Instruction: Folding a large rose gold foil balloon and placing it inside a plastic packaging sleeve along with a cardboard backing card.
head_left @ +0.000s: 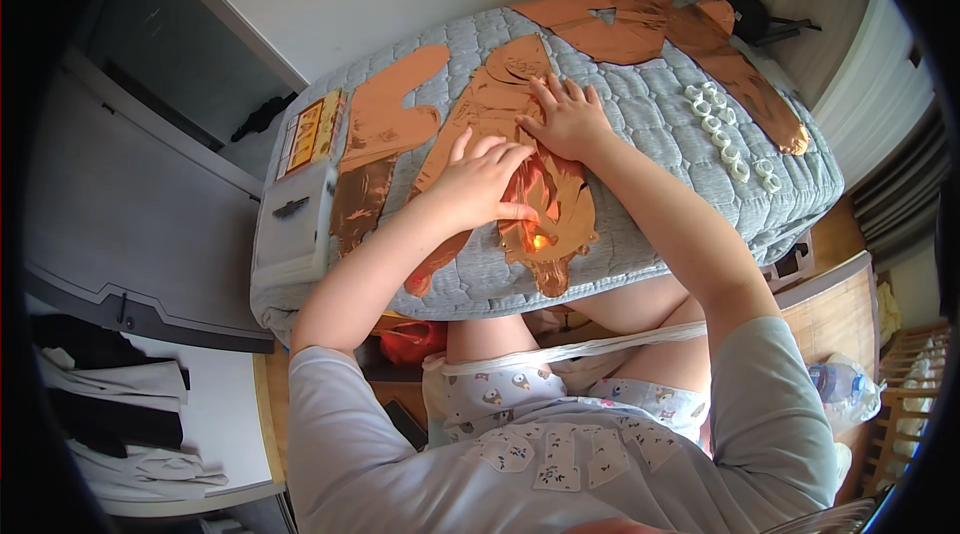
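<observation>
A flat copper-coloured foil balloon [520, 64], wrinkled and shiny, lies across the middle of a grey quilted mattress. My left hand [475, 179] rests on its middle part, fingers apart, thumb stretched out over a crumpled, glinting patch. Farther up, my right hand [572, 119] lies flat on the foil's right side with its fingers spread. Neither hand grips anything that I can see. To the left is another flat copper foil balloon [390, 99]. More copper foil [615, 29] spreads along the far edge, with a long strip [745, 74] running down the right.
White ribbon rolls [712, 122] lie on the mattress [640, 184] at right. A yellow-and-red packet [312, 132] and a clear plastic sleeve [298, 214] sit at its left edge. A black router-like device [755, 14] stands at the far right corner. A plastic bottle [843, 387] is at lower right.
</observation>
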Demonstrator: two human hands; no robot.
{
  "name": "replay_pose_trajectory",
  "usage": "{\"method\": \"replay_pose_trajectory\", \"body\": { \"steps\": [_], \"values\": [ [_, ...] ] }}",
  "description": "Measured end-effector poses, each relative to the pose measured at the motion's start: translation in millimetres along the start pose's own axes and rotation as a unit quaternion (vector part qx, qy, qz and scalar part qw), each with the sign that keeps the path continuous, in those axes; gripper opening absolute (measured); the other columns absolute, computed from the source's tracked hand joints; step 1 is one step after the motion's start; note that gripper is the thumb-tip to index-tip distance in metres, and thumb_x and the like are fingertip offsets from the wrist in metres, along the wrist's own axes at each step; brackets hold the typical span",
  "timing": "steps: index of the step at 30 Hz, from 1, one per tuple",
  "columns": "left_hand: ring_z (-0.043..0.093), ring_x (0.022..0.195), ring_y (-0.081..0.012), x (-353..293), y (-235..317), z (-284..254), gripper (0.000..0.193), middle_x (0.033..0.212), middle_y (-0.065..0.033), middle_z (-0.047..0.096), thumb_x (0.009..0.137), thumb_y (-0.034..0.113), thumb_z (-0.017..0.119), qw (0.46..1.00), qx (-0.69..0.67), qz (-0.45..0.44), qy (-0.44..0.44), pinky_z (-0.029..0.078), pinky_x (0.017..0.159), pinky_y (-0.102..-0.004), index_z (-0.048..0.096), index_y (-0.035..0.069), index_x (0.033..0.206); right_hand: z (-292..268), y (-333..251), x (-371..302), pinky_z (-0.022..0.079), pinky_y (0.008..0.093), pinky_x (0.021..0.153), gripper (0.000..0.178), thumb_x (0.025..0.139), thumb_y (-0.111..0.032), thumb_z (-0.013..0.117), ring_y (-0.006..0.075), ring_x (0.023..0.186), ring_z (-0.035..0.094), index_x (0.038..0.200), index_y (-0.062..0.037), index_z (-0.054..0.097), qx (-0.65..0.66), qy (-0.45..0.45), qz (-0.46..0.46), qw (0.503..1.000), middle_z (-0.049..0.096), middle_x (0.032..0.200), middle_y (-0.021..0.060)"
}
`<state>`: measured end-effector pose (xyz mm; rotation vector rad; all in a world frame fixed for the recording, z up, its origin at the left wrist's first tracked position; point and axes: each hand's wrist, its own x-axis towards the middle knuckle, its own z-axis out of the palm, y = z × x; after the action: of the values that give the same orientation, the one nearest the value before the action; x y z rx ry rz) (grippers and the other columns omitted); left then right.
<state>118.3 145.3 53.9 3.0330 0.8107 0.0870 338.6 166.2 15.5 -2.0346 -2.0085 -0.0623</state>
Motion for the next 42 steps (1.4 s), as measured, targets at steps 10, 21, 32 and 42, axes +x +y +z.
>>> {"method": "replay_pose_trajectory", "body": {
  "steps": [10,21,32,42],
  "values": [
    [0.027,0.152,-0.0402,23,-16,-6,0.13,0.153,-0.0293,0.042,0.059,0.08,0.08,0.997,-0.041,-0.028,-0.055,0.001,0.124,-0.0645,0.028,0.007,0.153,-2,0,2,0.014,0.0552,0.124,0.088,0.099,-0.074,0.032,0.0331,0.155,0.023,0.164,-0.0146,0.024,0.01,-0.019,0.003,1.0,0.027,0.168,0.013],
    [0.012,0.158,-0.0374,7,0,-9,0.121,0.165,-0.0233,0.028,0.07,0.077,0.075,0.997,0.026,-0.07,-0.024,-0.002,0.124,-0.064,0.032,0.003,0.155,-5,0,0,0.014,0.0553,0.125,0.095,0.095,-0.078,0.038,0.0341,0.155,0.024,0.164,-0.0144,0.023,0.012,-0.029,0.003,1.0,0.025,0.169,0.0133],
    [0.029,0.153,-0.0336,-64,48,7,0.059,0.16,-0.0072,0.044,0.095,0.051,0.064,0.999,0.009,0.002,0.049,0.016,0.121,-0.0664,0.058,0.02,0.145,-5,0,0,0.013,0.0555,0.125,0.098,0.093,-0.078,0.042,0.0326,0.156,0.022,0.164,-0.013,0.023,0.008,-0.034,0.006,0.999,0.026,0.169,0.0132],
    [0.048,0.139,-0.0304,-132,60,21,0.049,0.145,-0.0102,0.058,0.094,0.041,0.07,0.949,-0.06,-0.205,0.234,0.027,0.115,-0.0581,0.065,0.017,0.137,-5,0,0,0.016,0.0547,0.125,0.098,0.092,-0.078,0.044,0.0325,0.154,0.026,0.163,-0.0127,0.026,0.001,-0.023,0.001,1.0,0.029,0.167,0.0123]
  ]
}}
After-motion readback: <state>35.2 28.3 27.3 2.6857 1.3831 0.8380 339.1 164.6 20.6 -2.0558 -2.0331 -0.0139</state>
